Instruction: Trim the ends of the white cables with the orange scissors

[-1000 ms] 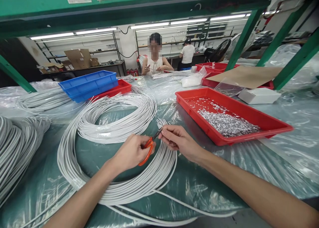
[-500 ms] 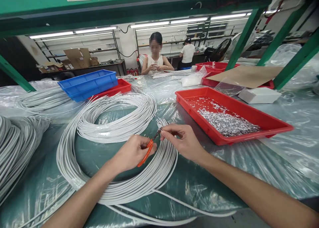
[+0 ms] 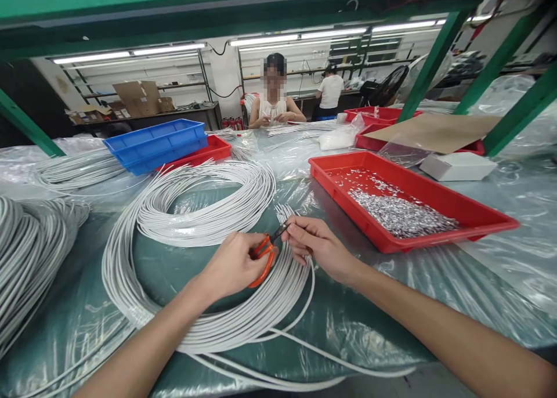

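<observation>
My left hand (image 3: 235, 263) is closed around orange-handled pliers (image 3: 264, 270), whose dark jaws point up and right to the fingertips of my right hand. My right hand (image 3: 319, 244) has thumb and forefinger pinched at the jaw tips. A white cable (image 3: 311, 293) comes out below that hand; its end is hidden by the fingers. Under both hands lies a coil of white cables (image 3: 243, 331), their cut ends (image 3: 284, 212) bunched just beyond my right fingers. A second white coil (image 3: 209, 227) rests on its far part.
Right of my hands stands a red tray (image 3: 357, 218) with many small shiny metal pieces (image 3: 400, 212). A blue bin (image 3: 159, 145) sits over another red tray (image 3: 217, 148). More cable (image 3: 37, 253) is heaped at left. Green posts (image 3: 433, 67) rise at right. A co-worker (image 3: 274, 105) sits opposite.
The plier handles have turned and spread wider in my left hand. My right hand's lower fingers have uncurled somewhat, and the cable below it bows out further. The view has shifted slightly.
</observation>
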`<state>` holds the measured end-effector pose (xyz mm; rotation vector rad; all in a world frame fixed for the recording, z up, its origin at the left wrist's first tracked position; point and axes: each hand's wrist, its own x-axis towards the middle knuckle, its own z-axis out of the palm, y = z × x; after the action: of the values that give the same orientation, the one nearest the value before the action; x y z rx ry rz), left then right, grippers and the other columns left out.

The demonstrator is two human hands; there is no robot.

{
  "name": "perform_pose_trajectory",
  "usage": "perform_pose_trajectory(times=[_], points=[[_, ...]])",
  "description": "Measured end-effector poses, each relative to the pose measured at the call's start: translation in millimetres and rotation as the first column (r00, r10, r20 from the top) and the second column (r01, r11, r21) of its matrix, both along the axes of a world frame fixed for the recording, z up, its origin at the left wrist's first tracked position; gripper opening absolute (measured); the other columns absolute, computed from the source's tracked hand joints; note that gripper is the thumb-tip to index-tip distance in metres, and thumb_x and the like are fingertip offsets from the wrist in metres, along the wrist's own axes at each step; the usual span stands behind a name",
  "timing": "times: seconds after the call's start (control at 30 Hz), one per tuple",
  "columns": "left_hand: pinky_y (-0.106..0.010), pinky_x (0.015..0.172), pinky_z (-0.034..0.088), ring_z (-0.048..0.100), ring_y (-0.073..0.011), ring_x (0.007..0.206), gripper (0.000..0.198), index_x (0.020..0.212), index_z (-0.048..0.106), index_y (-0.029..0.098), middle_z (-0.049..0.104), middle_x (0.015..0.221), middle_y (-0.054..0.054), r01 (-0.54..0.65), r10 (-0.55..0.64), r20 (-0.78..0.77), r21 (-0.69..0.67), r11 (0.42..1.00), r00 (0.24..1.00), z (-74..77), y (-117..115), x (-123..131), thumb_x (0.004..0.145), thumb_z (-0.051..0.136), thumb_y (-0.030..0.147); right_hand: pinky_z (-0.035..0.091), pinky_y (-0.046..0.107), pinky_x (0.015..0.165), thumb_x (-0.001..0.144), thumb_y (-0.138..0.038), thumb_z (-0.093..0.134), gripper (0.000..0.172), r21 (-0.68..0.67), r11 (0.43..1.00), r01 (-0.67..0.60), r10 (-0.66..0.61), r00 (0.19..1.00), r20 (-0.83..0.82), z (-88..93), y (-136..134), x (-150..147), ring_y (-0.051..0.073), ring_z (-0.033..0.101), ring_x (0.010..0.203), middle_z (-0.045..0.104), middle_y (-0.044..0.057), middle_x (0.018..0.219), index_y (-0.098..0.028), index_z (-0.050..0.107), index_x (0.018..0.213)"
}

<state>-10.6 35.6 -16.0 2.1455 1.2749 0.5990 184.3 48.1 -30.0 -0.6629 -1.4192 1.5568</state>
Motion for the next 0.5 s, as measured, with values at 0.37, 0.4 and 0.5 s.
perform_pose_trajectory(times=[0.37,0.4,0.5], points=[[-0.024,0.052,0.021,0.024,-0.0096,0.058,0.029,0.063,0.037,0.018,0.029,0.059,0.005,0.001,-0.001,0.002,-0.007,1.000,1.000,1.6,-1.7,-0.1,0.087,0.047,0.030,0.029,0.021,0.040,0.087,-0.045,0.064,0.031,-0.025,0.999,-0.035,0.034,0.999,-0.016,2.1,-1.3,1.8,0.006,0.021,0.046,0.027,-0.009,0.055,-0.015,0.061,0.077],[-0.024,0.052,0.021,0.023,-0.0096,0.058,0.029,0.063,0.035,0.018,0.028,0.059,0.005,-0.004,0.004,-0.003,-0.003,1.000,1.000,1.1,-1.7,0.0,0.087,0.048,0.030,0.028,0.021,0.040,0.087,-0.045,0.064,0.031,-0.012,1.000,-0.026,0.026,1.000,-0.008,1.7,-1.5,1.7,0.006,0.021,0.046,0.027,-0.009,0.055,-0.015,0.061,0.077],[-0.024,0.052,0.021,0.022,-0.0097,0.058,0.032,0.063,0.034,0.018,0.028,0.058,0.005,-0.017,0.017,-0.018,0.019,1.000,1.000,0.1,-1.5,0.4,0.088,0.048,0.033,0.025,0.022,0.041,0.088,-0.047,0.062,0.033,0.031,0.999,0.020,-0.020,0.999,0.025,1.2,-2.3,1.1,0.006,0.022,0.046,0.026,-0.009,0.054,-0.015,0.062,0.079]])
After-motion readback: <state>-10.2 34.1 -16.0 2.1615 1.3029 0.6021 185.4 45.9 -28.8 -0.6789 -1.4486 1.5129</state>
